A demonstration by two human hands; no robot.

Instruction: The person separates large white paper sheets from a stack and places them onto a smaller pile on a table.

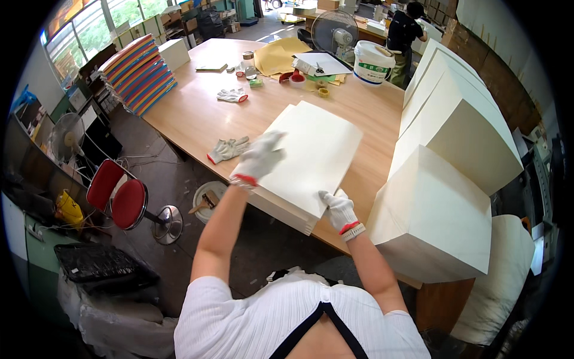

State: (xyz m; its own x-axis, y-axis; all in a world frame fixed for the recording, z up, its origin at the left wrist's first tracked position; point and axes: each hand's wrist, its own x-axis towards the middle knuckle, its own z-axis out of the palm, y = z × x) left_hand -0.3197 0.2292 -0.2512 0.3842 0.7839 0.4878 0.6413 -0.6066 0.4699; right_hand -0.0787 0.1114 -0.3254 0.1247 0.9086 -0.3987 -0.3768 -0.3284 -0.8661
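A thick stack of cream-white paper sheets (pixel 314 149) lies at the table's near edge, its front corner jutting past the edge. My left hand (pixel 261 158), in a white knit glove with a red cuff, is over the stack's left side, blurred by motion. Its fingers look stretched out, with nothing seen in them. At the near right corner, my gloved right hand (pixel 341 210) pinches the edge of the upper sheets, its thumb side on top. Some of its fingers are hidden along the paper's side. A spare glove (pixel 228 149) rests left of the stack.
Tall blocks of white paper (pixel 433 215) stand along the right. Behind the stack are a white bucket (pixel 372 63), tape rolls (pixel 323 93) and another glove (pixel 232 96). Multicoloured stacked sheets (pixel 139 75) stand at the far left. A red stool (pixel 130 203) is on the floor.
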